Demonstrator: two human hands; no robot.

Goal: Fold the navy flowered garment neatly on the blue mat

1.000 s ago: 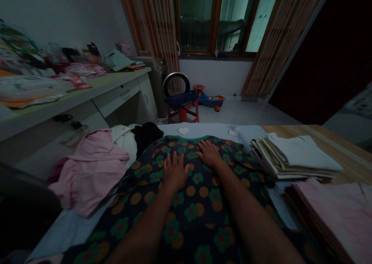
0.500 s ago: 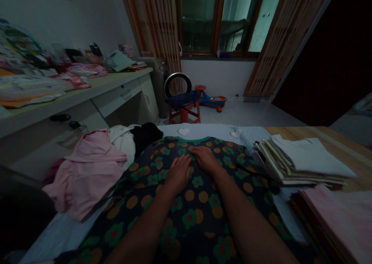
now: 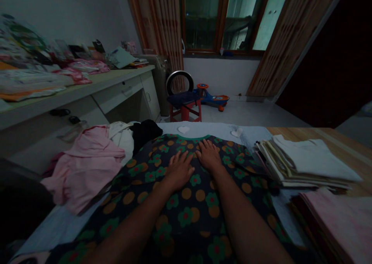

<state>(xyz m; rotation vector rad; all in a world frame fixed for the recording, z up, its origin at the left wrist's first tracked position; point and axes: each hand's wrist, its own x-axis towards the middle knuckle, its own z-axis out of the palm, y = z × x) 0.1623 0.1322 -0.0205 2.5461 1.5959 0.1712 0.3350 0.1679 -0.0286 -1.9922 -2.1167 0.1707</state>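
Observation:
A dark garment [image 3: 186, 194] patterned with green flowers and tan dots lies spread out in front of me, its green-edged neckline at the far end. My left hand [image 3: 179, 170] rests flat on its upper part, fingers spread and pointing away from me. Close beside it, my right hand [image 3: 209, 155] also presses flat on the cloth, a bit nearer the neckline. Neither hand grips anything. The garment's lower part runs beneath my forearms and out of the bottom of the view.
To the left lie a crumpled pink garment [image 3: 90, 163] and a black one [image 3: 147, 132]. Folded light clothes [image 3: 314, 155] and a pink-topped stack [image 3: 343, 217] sit at right. Beyond are a red stool [image 3: 186, 111], a blue ride-on toy [image 3: 213, 98] and a cluttered desk [image 3: 122, 78].
My hands have moved slightly apart over the garment, with the fingers spreading wider. The right hand has slid a little toward the neckline. The camera view has shifted slightly.

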